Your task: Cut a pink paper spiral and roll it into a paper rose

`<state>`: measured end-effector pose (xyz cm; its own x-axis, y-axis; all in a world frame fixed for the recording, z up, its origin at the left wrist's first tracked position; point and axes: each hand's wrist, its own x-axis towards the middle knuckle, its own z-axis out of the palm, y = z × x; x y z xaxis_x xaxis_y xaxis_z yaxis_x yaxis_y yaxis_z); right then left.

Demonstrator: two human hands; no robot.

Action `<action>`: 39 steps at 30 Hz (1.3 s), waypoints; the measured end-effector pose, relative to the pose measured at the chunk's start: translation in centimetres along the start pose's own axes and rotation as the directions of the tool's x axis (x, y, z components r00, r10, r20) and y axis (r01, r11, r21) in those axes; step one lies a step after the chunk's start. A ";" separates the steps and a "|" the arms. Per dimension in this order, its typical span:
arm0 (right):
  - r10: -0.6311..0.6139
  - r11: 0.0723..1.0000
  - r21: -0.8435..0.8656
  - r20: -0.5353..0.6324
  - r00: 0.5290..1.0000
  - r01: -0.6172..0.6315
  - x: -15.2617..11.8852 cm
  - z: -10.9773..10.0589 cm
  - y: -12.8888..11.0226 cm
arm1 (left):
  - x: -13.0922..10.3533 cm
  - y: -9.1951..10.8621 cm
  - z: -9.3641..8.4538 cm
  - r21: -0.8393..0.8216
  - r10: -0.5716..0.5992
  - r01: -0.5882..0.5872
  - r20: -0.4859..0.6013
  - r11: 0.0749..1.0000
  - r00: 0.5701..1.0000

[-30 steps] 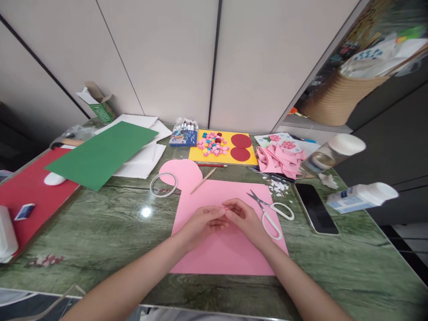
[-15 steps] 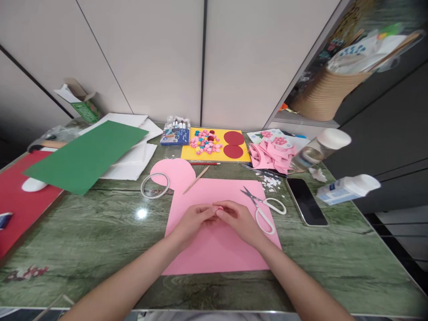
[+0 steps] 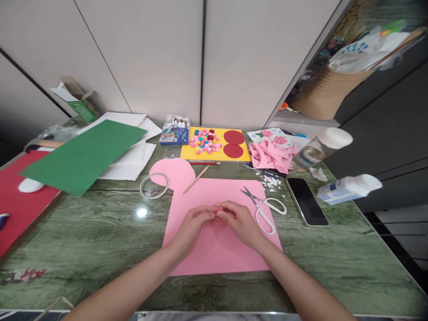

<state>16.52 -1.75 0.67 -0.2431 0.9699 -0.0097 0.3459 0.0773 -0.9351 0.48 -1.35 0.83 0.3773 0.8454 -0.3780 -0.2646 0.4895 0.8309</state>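
Observation:
Between the fingertips of both hands is a small pink paper roll (image 3: 219,210), coiled like a little rosette. My left hand (image 3: 195,226) pinches it from the left side, and my right hand (image 3: 240,224) has its thumb and forefinger around it from the right. Both hands are just above a pink paper sheet (image 3: 200,263). To the right of my right hand lie scissors (image 3: 265,209) with white handles, blades apart, partly on the sheet. A pointed wooden stick (image 3: 197,179) rests at the sheet's top edge.
Behind lies a yellow sheet (image 3: 245,157) with several small coloured rolls (image 3: 204,141) and two dark red circles (image 3: 233,150). Pink paper scraps (image 3: 272,156), a phone (image 3: 307,201) and bottles (image 3: 350,189) stand or lie right. Left are a tape roll (image 3: 154,196) and green paper (image 3: 83,156).
My fingers have shifted slightly around the paper roll, and more of it shows between them. Everything else on the table stays in place.

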 end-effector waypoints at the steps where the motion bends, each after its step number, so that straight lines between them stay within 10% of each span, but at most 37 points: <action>1: -0.016 1.000 -0.022 -0.008 1.000 0.015 0.0 0.1 0.0 | 0.0 0.0 0.0 -0.008 0.005 -0.005 0.001 1.000 1.000; 22: 0.015 0.999 0.038 0.098 0.995 -0.019 0.6 -0.7 1.1 | 1.7 0.1 -1.9 -0.003 -0.211 0.218 0.238 0.976 0.948; 29: -0.213 0.929 -0.340 -0.173 0.962 0.145 1.8 -1.8 1.5 | 1.7 -0.1 -1.6 -0.045 -0.189 0.194 0.101 0.980 0.977; 39: -0.358 0.627 -0.659 0.230 0.905 0.416 12.4 2.0 0.8 | 1.7 -0.2 -1.3 -0.095 -0.154 0.160 0.067 0.983 0.986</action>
<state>11.98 9.88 -0.90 -0.5524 0.7969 0.2447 0.7127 0.6037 -0.3571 0.00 0.25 -0.54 0.4720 0.7438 -0.4733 -0.2838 0.6365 0.7172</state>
